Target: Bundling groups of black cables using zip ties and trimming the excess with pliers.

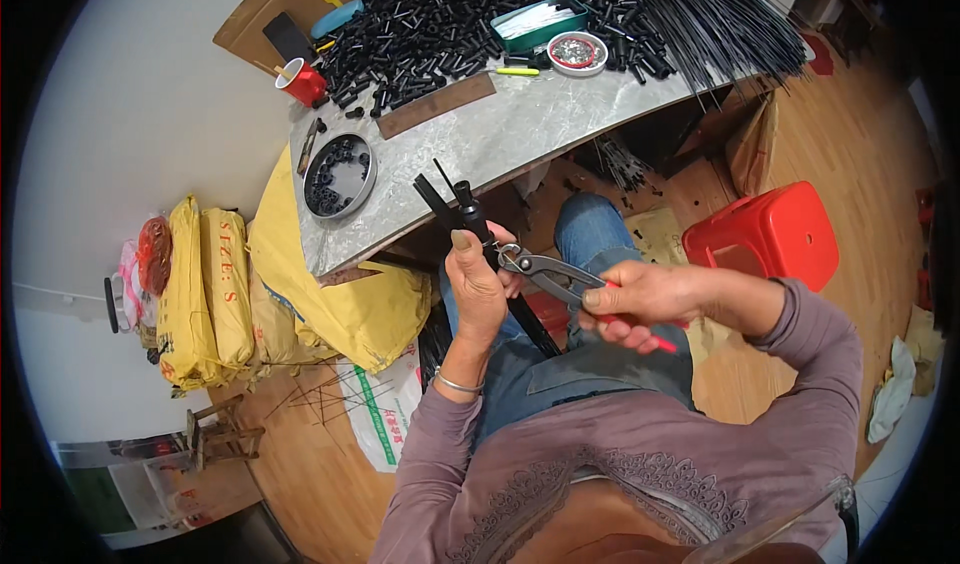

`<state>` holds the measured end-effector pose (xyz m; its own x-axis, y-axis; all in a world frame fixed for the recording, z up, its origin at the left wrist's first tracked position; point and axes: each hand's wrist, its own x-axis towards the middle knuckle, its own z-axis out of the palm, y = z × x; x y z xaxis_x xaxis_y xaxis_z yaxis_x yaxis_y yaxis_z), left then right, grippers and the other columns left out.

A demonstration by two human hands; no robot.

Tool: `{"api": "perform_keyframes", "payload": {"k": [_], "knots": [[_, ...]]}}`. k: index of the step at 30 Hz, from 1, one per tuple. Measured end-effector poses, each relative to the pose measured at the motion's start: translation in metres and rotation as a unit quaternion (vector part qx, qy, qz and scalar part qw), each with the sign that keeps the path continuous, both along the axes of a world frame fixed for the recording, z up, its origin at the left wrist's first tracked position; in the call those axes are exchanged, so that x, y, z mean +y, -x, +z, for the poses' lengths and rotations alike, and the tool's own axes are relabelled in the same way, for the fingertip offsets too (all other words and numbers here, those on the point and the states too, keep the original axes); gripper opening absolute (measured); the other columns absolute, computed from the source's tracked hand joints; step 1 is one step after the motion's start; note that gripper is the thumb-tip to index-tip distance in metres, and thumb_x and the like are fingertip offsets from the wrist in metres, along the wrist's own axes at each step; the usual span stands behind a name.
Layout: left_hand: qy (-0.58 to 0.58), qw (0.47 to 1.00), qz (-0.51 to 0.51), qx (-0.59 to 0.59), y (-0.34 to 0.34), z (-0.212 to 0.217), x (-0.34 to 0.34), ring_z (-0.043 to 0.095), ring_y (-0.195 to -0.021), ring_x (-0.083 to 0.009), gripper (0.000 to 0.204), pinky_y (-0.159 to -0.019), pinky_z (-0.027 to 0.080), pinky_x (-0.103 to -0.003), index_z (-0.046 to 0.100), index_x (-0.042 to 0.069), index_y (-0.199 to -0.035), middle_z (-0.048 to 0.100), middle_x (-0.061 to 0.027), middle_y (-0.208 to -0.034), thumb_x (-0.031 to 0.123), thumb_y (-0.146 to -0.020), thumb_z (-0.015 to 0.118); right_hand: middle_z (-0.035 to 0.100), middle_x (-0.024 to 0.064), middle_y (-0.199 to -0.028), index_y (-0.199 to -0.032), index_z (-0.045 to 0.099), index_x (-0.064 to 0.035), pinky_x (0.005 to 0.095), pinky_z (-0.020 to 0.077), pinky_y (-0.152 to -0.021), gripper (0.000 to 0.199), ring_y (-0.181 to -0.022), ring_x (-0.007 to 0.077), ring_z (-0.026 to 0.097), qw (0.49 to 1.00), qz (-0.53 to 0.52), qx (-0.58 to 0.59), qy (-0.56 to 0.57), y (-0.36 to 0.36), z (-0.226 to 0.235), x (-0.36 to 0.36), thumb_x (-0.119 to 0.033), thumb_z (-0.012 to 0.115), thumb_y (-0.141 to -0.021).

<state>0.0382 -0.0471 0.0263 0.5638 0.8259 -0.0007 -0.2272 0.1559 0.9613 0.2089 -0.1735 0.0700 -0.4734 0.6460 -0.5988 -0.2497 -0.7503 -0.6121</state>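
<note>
Gripping black tubes (pixel 436 202) in the left hand (pixel 478 289), with that grip closed round them and the thumb turned up. Holding them aslant over the lap (pixel 640 374), off the near edge of the desk (pixel 410 169), with the upper ends toward it. Holding pliers (pixel 550 271) in the right hand (pixel 640 299), with that grip wrapped round the red handles. Reaching leftward with the dark metal head to the tubes, just beside the left hand. Cannot tell whether biting on the tubes or only lying against them.

Facing, on the desk, a wide heap of black parts (pixel 430 34), with a sheaf of thin black rods (pixel 710 29) to its right. Having nearer, at the left, a round tin (pixel 370 186) with black pieces lying inside, and beyond it a red cup (pixel 312 86). Showing also a brown strip (pixel 436 106) along the front of the heap, a yellow tool (pixel 517 72), a white bowl (pixel 580 71) of small shiny bits and a green tray (pixel 550 38) of white strips. Having, off the desk, a red stool (pixel 805 229) at the right and plump yellow sacks (pixel 225 284) at the left.
</note>
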Motion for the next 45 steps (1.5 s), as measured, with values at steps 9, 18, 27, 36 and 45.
{"api": "perform_keyframes", "payload": {"k": [9,18,27,36,45], "knots": [[-0.007,1.0,-0.01,0.002,-0.006,-0.002,-0.002,0.032,-0.039,-0.0074,0.06,-0.038,0.027,-0.023,0.049,0.005,-0.089,0.036,0.0019,-0.05,0.062,-0.094,0.029,0.053,0.0058,-0.064,-0.085,0.049,-0.0013,0.0304,0.0452,-0.044,0.036,-0.051,0.0161,0.055,0.916,0.204,-0.33,-0.102,-0.026,0.051,0.024,-0.035,0.049,-0.097],[0.013,1.0,-0.012,0.005,-0.007,-0.001,0.005,0.034,-0.041,-0.0065,0.063,-0.039,0.027,-0.022,0.05,0.003,-0.094,0.035,0.002,-0.051,0.063,-0.093,0.032,0.057,0.0217,-0.078,-0.095,0.041,-0.0001,0.0474,0.0448,-0.061,0.022,-0.072,0.0432,0.058,0.586,0.186,-0.67,-0.415,-0.018,0.04,0.022,-0.01,0.058,-0.084],[0.065,0.994,-0.053,-0.068,-0.006,-0.009,0.015,0.035,-0.043,-0.0069,0.057,-0.04,0.029,-0.022,0.047,0.004,-0.09,0.035,0.0017,-0.053,0.061,-0.091,0.043,0.045,0.012,-0.079,-0.084,0.042,-0.005,0.0393,0.0402,-0.062,0.033,-0.074,0.0334,0.05,0.54,-0.053,-0.647,-0.537,-0.041,0.02,0.033,0.006,0.064,-0.062],[0.052,0.998,-0.018,-0.034,-0.015,-0.004,0.01,0.033,-0.039,-0.0083,0.055,-0.038,0.028,-0.024,0.047,0.006,-0.09,0.034,0.0014,-0.049,0.061,-0.091,0.043,0.046,0.01,-0.081,-0.083,0.043,-0.0064,0.0383,0.0388,-0.064,0.031,-0.075,0.0292,0.051,0.468,0.002,-0.681,-0.564,-0.05,0.023,0.046,-0.003,0.068,-0.065],[0.133,0.94,-0.284,-0.138,-0.003,-0.004,0.014,0.027,-0.038,-0.0061,0.062,-0.037,0.024,-0.023,0.045,0.007,-0.078,0.03,0.0036,-0.047,0.069,-0.086,0.04,0.052,0.0095,-0.073,-0.083,0.044,-0.0064,0.0396,0.045,-0.058,0.035,-0.069,0.0333,0.057,0.575,-0.061,-0.496,-0.648,-0.057,-0.053,0.044,0.003,0.067,-0.058]]}}
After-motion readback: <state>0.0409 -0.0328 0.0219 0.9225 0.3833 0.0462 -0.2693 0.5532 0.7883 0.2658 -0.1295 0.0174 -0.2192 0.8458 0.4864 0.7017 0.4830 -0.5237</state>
